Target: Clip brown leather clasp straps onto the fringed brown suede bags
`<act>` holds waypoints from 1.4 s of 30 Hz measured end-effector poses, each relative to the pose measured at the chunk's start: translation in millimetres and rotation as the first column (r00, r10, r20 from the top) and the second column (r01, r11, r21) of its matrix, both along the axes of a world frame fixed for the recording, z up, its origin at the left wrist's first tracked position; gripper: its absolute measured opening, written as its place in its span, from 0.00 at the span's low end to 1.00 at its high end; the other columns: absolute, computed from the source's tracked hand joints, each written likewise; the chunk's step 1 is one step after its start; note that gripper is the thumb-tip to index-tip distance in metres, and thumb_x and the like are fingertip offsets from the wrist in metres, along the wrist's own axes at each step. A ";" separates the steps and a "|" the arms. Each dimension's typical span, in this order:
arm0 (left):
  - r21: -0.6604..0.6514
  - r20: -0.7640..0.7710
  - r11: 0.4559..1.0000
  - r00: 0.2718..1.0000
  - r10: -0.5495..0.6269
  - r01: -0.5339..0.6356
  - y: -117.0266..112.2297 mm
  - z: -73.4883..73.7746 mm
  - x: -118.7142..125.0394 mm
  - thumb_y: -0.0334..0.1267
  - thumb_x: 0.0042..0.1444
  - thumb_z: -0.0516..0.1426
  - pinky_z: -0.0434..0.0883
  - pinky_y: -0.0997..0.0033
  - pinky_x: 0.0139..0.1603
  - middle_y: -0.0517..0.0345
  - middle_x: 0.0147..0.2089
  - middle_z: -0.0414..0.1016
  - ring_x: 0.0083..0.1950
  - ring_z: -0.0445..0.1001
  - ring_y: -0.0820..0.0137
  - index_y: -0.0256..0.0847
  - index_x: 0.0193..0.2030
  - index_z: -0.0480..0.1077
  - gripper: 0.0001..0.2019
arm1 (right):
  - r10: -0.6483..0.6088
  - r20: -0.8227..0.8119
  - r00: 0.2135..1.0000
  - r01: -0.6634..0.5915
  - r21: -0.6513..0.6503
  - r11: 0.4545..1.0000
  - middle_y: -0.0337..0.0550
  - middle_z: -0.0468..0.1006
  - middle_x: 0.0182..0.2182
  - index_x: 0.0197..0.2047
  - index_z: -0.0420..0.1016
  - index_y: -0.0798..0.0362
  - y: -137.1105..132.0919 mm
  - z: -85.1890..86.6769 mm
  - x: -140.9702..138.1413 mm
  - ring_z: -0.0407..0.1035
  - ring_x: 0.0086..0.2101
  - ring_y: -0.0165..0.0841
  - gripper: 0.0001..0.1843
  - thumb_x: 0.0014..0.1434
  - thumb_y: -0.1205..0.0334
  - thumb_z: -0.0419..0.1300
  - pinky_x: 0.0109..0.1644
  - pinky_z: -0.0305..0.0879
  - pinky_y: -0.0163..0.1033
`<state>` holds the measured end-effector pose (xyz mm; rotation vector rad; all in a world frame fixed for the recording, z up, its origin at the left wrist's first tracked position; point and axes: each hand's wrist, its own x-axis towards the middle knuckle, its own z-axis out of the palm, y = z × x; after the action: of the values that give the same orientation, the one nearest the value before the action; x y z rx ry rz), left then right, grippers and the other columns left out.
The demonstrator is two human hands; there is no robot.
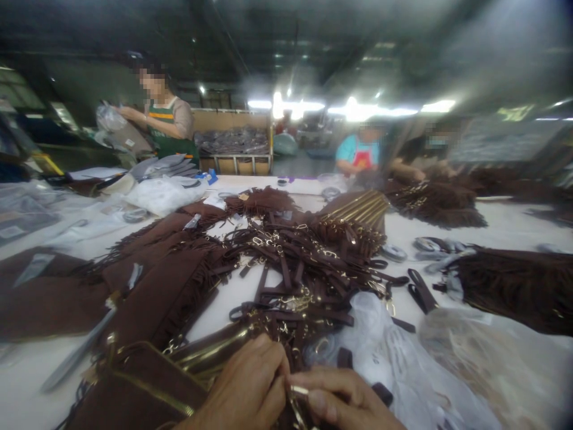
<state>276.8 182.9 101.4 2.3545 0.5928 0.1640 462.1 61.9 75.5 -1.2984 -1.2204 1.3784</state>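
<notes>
Left hand: the left hand (pixel 248 382) is low in the middle, with its fingers curled in, right beside the right hand; I cannot tell what it pinches.
Right hand: the right hand (pixel 347 397) pinches a small gold clip (pixel 298 390) between thumb and finger.
Gold clip: it is where the two hands meet, near the bottom edge; its lower part is blurry.
Brown bag: a brown bag (pixel 174 382) with a gold zip lies just beside the left hand.
Straps: a messy heap of brown straps (pixel 286 269) with shiny gold hooks lies past the hands.
Plastic: a crumpled white plastic bag (pixel 376 343) sits just past the right hand.
More bags: brown bags with fringe (pixel 168 280) lie on the left, and a dark fringed bag (pixel 514 286) lies on the right.
Table: all this is on a white table (pixel 27 373).
People: across the table, one person in a green apron (pixel 172 128) holds a plastic-wrapped thing (pixel 134 140); another wears a blue top (pixel 346 149).
</notes>
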 end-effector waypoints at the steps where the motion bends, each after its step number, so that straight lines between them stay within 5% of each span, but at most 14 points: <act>1: 0.001 -0.012 1.000 1.000 0.004 -0.004 -0.2 1.3 0.3 0.33 0.59 0.50 0.62 0.69 0.38 0.56 0.37 0.70 0.41 0.68 0.65 0.42 0.35 0.66 0.05 | -0.027 -0.071 0.997 0.025 -0.035 0.999 0.41 0.79 0.34 0.44 0.83 0.46 -0.7 -5.0 -0.4 0.70 0.36 0.36 0.20 0.61 0.41 0.60 0.41 0.62 0.38; 7: 0.007 -0.043 1.000 0.999 0.019 -0.019 -2.2 4.5 1.3 0.34 0.60 0.50 0.62 0.67 0.39 0.54 0.38 0.70 0.42 0.67 0.64 0.41 0.36 0.67 0.06 | -0.105 -0.148 0.983 0.102 -0.027 0.994 0.35 0.72 0.26 0.39 0.81 0.50 -1.8 -20.4 -1.6 0.61 0.27 0.28 0.18 0.59 0.43 0.64 0.33 0.56 0.33; 15: 0.026 0.018 0.999 0.999 -0.028 0.028 1.9 -11.9 -0.4 0.34 0.60 0.50 0.60 0.67 0.38 0.56 0.37 0.69 0.41 0.67 0.64 0.42 0.35 0.66 0.05 | -0.062 -0.228 0.972 0.046 -0.075 0.996 0.36 0.73 0.28 0.35 0.76 0.53 3.6 -18.2 -2.2 0.65 0.30 0.29 0.17 0.54 0.47 0.68 0.36 0.58 0.33; 19: 0.041 0.038 0.999 0.999 -0.034 0.032 2.3 -14.2 -0.1 0.35 0.61 0.48 0.60 0.67 0.38 0.56 0.37 0.70 0.40 0.67 0.65 0.42 0.35 0.65 0.06 | -0.079 -0.288 0.954 0.051 -0.102 0.993 0.36 0.73 0.32 0.43 0.71 0.52 4.3 -25.3 -4.9 0.66 0.32 0.29 0.22 0.52 0.48 0.70 0.36 0.59 0.33; 22: 0.039 0.016 0.999 1.000 -0.021 0.021 0.7 -7.2 0.8 0.36 0.62 0.47 0.61 0.67 0.39 0.55 0.37 0.70 0.41 0.67 0.65 0.42 0.35 0.66 0.08 | -0.074 -0.271 0.960 0.052 -0.088 0.995 0.36 0.73 0.32 0.47 0.70 0.51 2.8 -28.3 -5.9 0.66 0.32 0.29 0.23 0.54 0.49 0.69 0.37 0.59 0.34; 26: 0.022 -0.016 1.000 1.000 -0.017 0.017 -0.5 0.0 1.3 0.36 0.63 0.47 0.62 0.67 0.40 0.54 0.38 0.70 0.42 0.68 0.64 0.41 0.36 0.66 0.09 | -0.045 -0.200 0.979 0.032 -0.066 0.997 0.37 0.73 0.32 0.41 0.72 0.52 2.2 -21.6 -4.8 0.66 0.33 0.30 0.16 0.57 0.51 0.67 0.37 0.59 0.34; 33: 0.026 0.021 0.998 0.998 -0.054 0.053 2.8 -7.1 -0.3 0.37 0.63 0.48 0.61 0.68 0.37 0.55 0.36 0.70 0.40 0.68 0.65 0.41 0.35 0.66 0.08 | 0.027 -0.045 0.999 -0.027 0.003 1.000 0.36 0.73 0.31 0.38 0.73 0.52 7.7 -7.1 0.6 0.64 0.32 0.31 0.12 0.58 0.52 0.63 0.35 0.58 0.34; 42: -0.028 0.061 0.998 0.996 -0.061 0.063 8.0 -4.8 1.2 0.35 0.64 0.48 0.61 0.71 0.36 0.59 0.35 0.70 0.38 0.68 0.68 0.42 0.35 0.66 0.08 | 0.070 -0.013 0.997 -0.069 0.084 0.994 0.34 0.74 0.33 0.38 0.73 0.51 18.7 -12.8 8.6 0.66 0.35 0.29 0.06 0.60 0.59 0.63 0.41 0.61 0.33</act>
<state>278.0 191.0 96.6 2.3274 0.4896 0.1955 470.7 80.5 62.8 -1.1954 -1.3094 1.3697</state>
